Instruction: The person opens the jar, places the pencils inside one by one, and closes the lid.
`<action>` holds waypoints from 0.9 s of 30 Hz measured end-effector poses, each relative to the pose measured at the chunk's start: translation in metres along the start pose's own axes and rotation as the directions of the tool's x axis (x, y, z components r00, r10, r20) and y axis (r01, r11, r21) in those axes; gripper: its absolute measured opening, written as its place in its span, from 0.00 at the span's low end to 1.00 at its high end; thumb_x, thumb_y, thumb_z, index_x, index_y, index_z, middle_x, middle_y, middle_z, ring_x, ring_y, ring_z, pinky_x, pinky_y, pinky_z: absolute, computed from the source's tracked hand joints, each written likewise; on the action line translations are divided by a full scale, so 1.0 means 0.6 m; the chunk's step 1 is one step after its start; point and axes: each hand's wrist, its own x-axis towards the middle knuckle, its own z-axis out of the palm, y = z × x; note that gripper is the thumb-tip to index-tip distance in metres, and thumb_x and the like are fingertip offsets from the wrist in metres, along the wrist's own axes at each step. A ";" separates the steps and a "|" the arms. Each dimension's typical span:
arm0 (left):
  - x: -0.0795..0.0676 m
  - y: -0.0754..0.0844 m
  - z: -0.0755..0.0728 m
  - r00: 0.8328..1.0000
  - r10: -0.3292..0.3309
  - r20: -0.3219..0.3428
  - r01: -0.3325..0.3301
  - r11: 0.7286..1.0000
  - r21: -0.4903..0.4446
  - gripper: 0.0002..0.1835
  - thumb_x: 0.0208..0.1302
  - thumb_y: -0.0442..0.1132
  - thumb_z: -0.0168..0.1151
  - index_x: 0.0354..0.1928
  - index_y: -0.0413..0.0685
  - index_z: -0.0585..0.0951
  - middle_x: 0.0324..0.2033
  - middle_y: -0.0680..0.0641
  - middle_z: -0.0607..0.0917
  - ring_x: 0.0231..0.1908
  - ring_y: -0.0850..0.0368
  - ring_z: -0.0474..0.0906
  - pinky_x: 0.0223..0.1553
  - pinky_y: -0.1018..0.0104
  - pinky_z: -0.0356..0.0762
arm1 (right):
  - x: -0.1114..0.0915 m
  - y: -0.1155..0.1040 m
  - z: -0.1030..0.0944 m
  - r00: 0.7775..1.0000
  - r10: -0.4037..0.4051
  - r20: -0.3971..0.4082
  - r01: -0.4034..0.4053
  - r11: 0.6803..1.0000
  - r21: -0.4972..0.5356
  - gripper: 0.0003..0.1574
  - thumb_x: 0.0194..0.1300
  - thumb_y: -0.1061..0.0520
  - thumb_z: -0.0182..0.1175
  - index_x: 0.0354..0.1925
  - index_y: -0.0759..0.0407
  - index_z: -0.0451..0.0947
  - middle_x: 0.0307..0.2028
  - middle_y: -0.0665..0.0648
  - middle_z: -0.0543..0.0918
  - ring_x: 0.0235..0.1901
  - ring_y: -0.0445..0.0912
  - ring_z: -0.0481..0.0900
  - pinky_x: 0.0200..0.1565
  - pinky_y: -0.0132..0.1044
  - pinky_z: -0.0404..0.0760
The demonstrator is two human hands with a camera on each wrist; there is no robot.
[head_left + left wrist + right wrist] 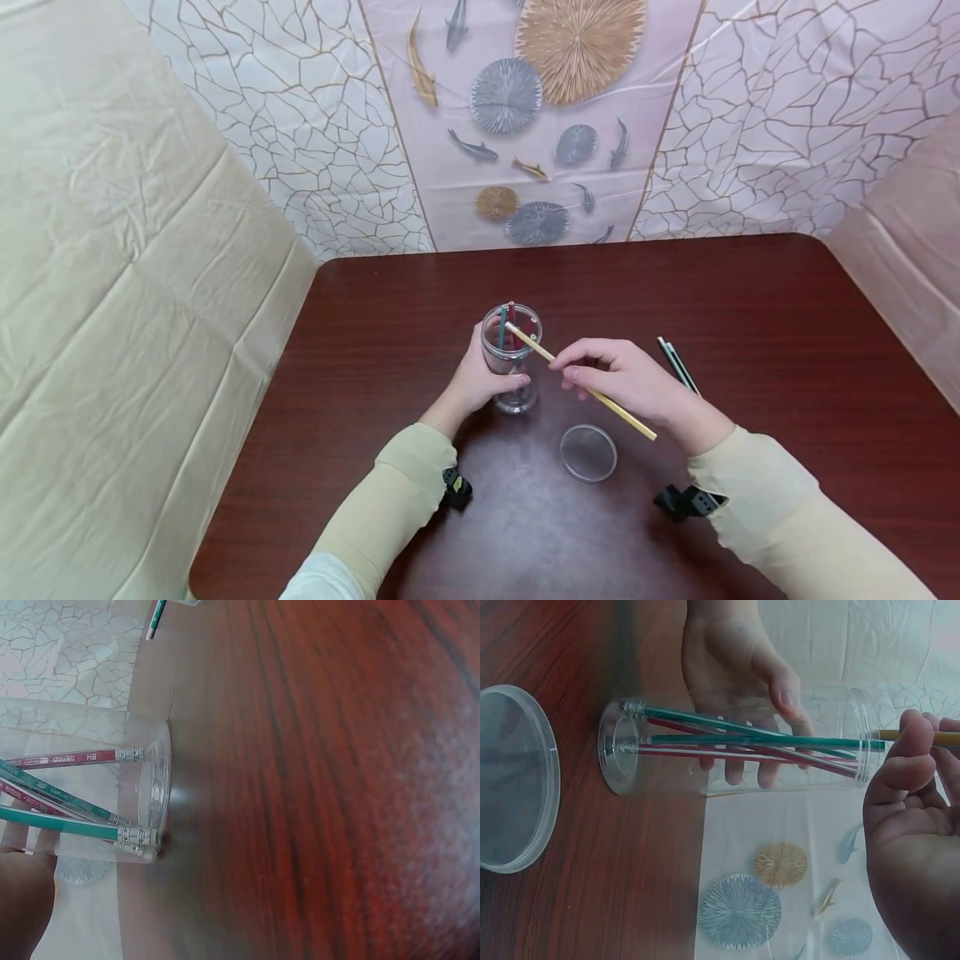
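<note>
My left hand (pixel 480 377) grips a clear plastic jar (pixel 516 398) around its side, thumb across the front. The jar stands upright on the table. Several green pencils (pixel 765 738) and red pencils (pixel 67 759) lean inside it, their metal eraser ends at the bottom. Between thumb and fingers, my right hand (pixel 618 377) pinches a yellow pencil (pixel 626 414) at mid-length. That pencil slants, with its eraser end over the jar's open mouth and its other end pointing toward the lower right.
A round clear lid (pixel 588 454) lies flat on the dark red wooden table (pixel 390 333), in front of the jar. Right of my right hand lie dark green pencils (pixel 678 364), partly hidden by the forearm. Patterned cloth (pixel 525 150) hangs behind the table.
</note>
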 end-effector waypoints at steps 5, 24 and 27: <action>0.001 -0.001 0.000 1.000 0.004 -0.001 -0.004 1.000 0.004 0.51 0.39 0.31 0.75 0.66 0.46 0.55 0.58 0.41 0.70 0.54 0.49 0.71 0.58 0.56 0.65 | 0.014 -0.002 0.001 0.999 0.035 0.028 -0.037 0.998 0.057 0.10 0.64 0.65 0.56 0.43 0.66 0.78 0.29 0.65 0.81 0.23 0.47 0.77 0.27 0.36 0.78; 0.000 0.003 0.000 0.999 0.033 0.037 -0.031 0.998 -0.046 0.50 0.41 0.30 0.74 0.66 0.46 0.55 0.58 0.41 0.69 0.54 0.51 0.70 0.58 0.60 0.66 | 0.047 0.025 0.017 0.999 -0.047 -0.026 0.053 0.762 0.646 0.25 0.75 0.50 0.40 0.56 0.67 0.68 0.37 0.60 0.83 0.31 0.45 0.81 0.28 0.30 0.76; -0.005 0.024 -0.003 0.999 0.014 0.048 -0.012 0.999 -0.039 0.50 0.41 0.29 0.73 0.65 0.42 0.54 0.58 0.36 0.69 0.57 0.46 0.68 0.59 0.57 0.64 | 0.043 0.032 0.016 0.996 -0.063 -0.057 0.085 0.737 0.670 0.23 0.75 0.51 0.39 0.56 0.66 0.68 0.36 0.60 0.82 0.32 0.45 0.81 0.28 0.30 0.76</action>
